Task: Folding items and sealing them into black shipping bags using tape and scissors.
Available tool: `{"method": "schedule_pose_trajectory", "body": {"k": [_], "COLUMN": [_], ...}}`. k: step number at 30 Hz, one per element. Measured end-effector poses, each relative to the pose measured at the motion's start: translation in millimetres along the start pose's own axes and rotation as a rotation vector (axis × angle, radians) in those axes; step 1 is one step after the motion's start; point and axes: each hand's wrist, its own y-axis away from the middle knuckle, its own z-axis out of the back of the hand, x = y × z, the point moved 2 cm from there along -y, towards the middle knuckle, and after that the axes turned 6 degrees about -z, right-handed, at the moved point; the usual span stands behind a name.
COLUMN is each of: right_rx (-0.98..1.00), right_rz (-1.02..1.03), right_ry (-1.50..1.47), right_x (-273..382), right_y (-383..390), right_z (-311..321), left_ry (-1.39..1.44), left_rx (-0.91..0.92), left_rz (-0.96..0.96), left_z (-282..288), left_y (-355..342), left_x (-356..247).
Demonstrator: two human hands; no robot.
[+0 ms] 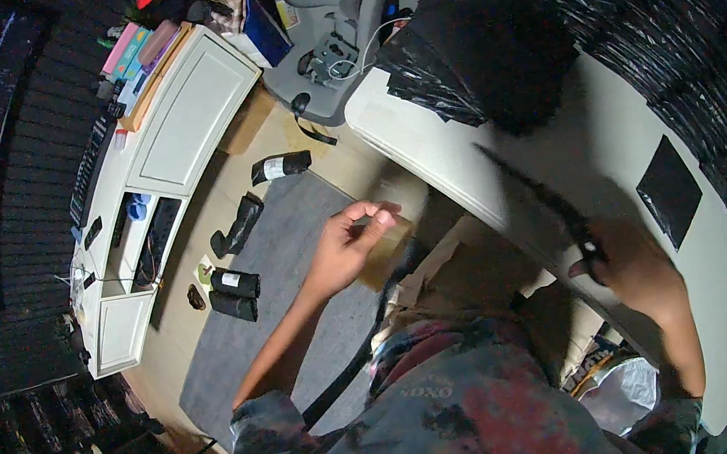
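While a dark item (590, 249) is gripped by the right hand (632, 269), the left hand (350, 247) is pinched narrow, seemingly empty; bags (637, 13) mostly stacked, one loose bag (670, 190) apparently left

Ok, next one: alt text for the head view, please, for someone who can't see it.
A person's right hand grips a long, blurred black strip over a white table, while the curled left hand hangs to the table's left with nothing visible in it. On the table lie a flat black square and a black pile.
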Motion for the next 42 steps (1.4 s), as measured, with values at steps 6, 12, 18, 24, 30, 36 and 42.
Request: {"method": "schedule_pose_trajectory", "body": {"k": [6,12,18,24,30,36,42], "right_rx": [-0.460,-0.267,0.033,-0.474,-0.300,-0.394,-0.322], "right_rz": [0.087,0.412,0.358,0.624,0.536,0.463,0.571], "right_ry": [0.505,-0.107,-0.491,-0.399,-0.415,-0.284,-0.297], "right_x": [-40.0,51.1,84.0,95.6,112.2,86.6,75.3], "right_y": [28.7,-78.5,-129.0,-130.7,-125.6,-157.5,-183.6], "right_z": [-0.2,-22.4,-39.3,-76.2,-67.4,-75.2,-69.2], "left_ry": [0.089,0.048,-0.085,-0.215,-0.396,-0.478,-0.007], "left_rx": [0.006,0.021,0.036,0.099,0.134,0.305,0.401], "left_rz": [0.012,-0.027,0.034,0.035,0.225,0.129,-0.076], "left_z": [-25.7,-45.8,-48.6,-43.5,-26.3,-23.3,-17.6], "left_y": [-4.6,-16.3,-22.6,-26.3,-32.4,-26.1,-17.2], "left_x": [-11.5,-16.0,-12.0,9.9,9.6,6.6,-1.0]}}
